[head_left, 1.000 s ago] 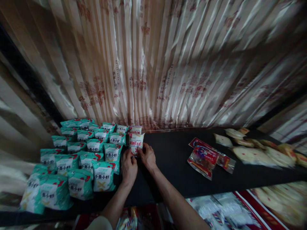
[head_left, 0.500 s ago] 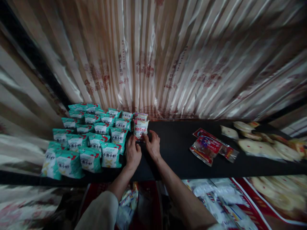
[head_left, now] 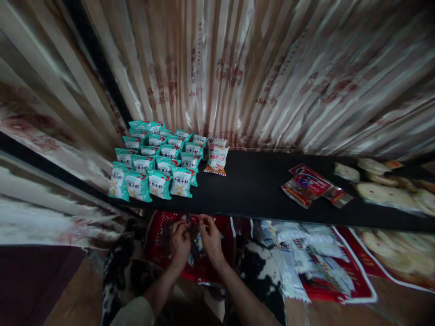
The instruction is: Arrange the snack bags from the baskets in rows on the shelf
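Note:
My left hand (head_left: pixel 180 244) reaches into a red basket (head_left: pixel 152 246) below the shelf, fingers bent but apart. Beside it my right hand (head_left: pixel 211 240) is also over the basket, its fingers loosely curled and apart. Between them lie dark and shiny packets (head_left: pixel 194 242), too dim to name; I cannot tell whether the fingertips touch them. On the black shelf above, a red-and-white snack bag (head_left: pixel 216 157) leans back, away from both hands. To its left stand several rows of teal-and-white snack bags (head_left: pixel 181 182).
Red packets (head_left: pixel 307 183) lie on the right of the black shelf (head_left: pixel 251 190), with pale round packaged items (head_left: pixel 384 192) beyond. Below are another red basket of white packets (head_left: pixel 309 253) and one of pale round items (head_left: pixel 397 246). A striped curtain (head_left: pixel 258 81) hangs behind.
Both hands have left the red-and-white bag on the shelf and moved down into the red basket. The bag stays on the shelf. The view has tilted down.

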The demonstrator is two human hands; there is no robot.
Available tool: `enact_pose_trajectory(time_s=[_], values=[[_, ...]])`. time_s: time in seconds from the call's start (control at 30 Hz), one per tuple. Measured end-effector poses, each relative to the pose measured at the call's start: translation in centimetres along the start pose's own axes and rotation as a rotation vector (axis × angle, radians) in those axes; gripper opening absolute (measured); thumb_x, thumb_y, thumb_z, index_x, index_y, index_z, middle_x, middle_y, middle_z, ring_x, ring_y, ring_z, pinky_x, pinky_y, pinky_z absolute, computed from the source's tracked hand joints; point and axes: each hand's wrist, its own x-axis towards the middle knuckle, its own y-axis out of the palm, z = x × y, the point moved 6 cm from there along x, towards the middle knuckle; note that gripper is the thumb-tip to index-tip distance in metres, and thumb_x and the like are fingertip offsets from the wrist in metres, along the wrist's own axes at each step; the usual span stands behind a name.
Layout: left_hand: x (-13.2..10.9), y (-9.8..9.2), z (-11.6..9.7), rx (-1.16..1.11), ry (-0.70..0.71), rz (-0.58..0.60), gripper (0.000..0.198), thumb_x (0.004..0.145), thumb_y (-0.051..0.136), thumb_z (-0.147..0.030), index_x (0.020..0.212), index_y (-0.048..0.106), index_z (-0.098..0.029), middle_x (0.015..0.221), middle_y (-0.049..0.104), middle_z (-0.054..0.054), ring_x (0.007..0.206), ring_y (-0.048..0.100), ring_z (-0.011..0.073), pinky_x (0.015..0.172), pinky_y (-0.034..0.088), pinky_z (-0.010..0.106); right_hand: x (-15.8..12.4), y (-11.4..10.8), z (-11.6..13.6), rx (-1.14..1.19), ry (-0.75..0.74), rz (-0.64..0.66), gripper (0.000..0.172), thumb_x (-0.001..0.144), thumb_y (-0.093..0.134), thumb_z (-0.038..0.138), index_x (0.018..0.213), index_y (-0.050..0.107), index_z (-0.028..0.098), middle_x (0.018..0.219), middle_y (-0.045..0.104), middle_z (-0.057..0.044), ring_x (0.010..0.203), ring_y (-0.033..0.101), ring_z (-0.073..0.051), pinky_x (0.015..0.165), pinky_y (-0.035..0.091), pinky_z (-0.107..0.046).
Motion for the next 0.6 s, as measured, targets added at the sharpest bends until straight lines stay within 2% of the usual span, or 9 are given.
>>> enact_pose_trajectory(time_s=[0.07,0.17,0.27,0.4,0.5,0.6], values=[[0.9,0.0,2.3,0.102,-0.159,0.042,0.036,0.078,0.044,-0.010,0.109,0.061,-0.019,0.123,0.056,0.008,0.120,0.049,0.0182,0.104,0.035,0.029,-0.4,1.9,-3.2,-0.052,0.161,0.081,0.020,0.076,0.053,0.028,0.093,0.063,0.024,0.100,0.068,-0.004,0.098,0.061,-0.022,0.092,0.045,-0.038],[1.9,0.6,4.0,0.137,-0.218,0.096,0.045,0.076,0.055,-0.018,0.121,0.056,-0.019,0.132,0.052,0.010,0.127,0.043,0.0230,0.105,0.033,0.034,-0.8,3.9,-6.4,0.038,0.362,0.175,0.029,0.068,0.059,0.023,0.097,0.064,0.023,0.106,0.067,-0.005,0.108,0.058,-0.024,0.099,0.040,-0.039],[2.2,1.7,4.8,0.138,-0.225,0.175,0.051,0.074,0.060,-0.020,0.124,0.054,-0.025,0.133,0.054,0.007,0.125,0.045,0.0234,0.103,0.035,0.035,-1.0,4.9,-7.2,0.126,0.405,0.237,0.030,0.064,0.063,0.022,0.094,0.065,0.021,0.100,0.070,-0.005,0.101,0.062,-0.024,0.092,0.045,-0.035],[2.1,2.7,5.2,0.124,-0.234,0.246,0.045,0.079,0.052,-0.014,0.123,0.055,-0.023,0.124,0.061,0.008,0.113,0.056,0.0209,0.097,0.040,0.031,-1.4,5.4,-7.8,0.204,0.478,0.239,0.031,0.065,0.067,0.033,0.092,0.063,0.020,0.092,0.070,-0.005,0.090,0.065,-0.021,0.081,0.049,-0.031],[1.7,2.8,4.7,0.111,-0.204,0.248,0.045,0.080,0.049,-0.012,0.123,0.055,-0.021,0.127,0.058,0.009,0.113,0.056,0.0200,0.097,0.040,0.030,-1.7,5.4,-7.9,0.254,0.526,0.213,0.036,0.069,0.062,0.046,0.091,0.061,0.018,0.088,0.070,-0.006,0.086,0.065,-0.019,0.076,0.050,-0.028],[0.4,2.9,3.7,0.096,-0.138,0.250,0.046,0.079,0.047,-0.009,0.122,0.056,-0.023,0.132,0.053,0.008,0.116,0.054,0.0188,0.097,0.040,0.029,-2.1,5.0,-8.0,0.284,0.558,0.201,0.045,0.073,0.051,0.059,0.091,0.060,0.019,0.083,0.069,-0.007,0.076,0.066,-0.019,0.064,0.051,-0.028]])
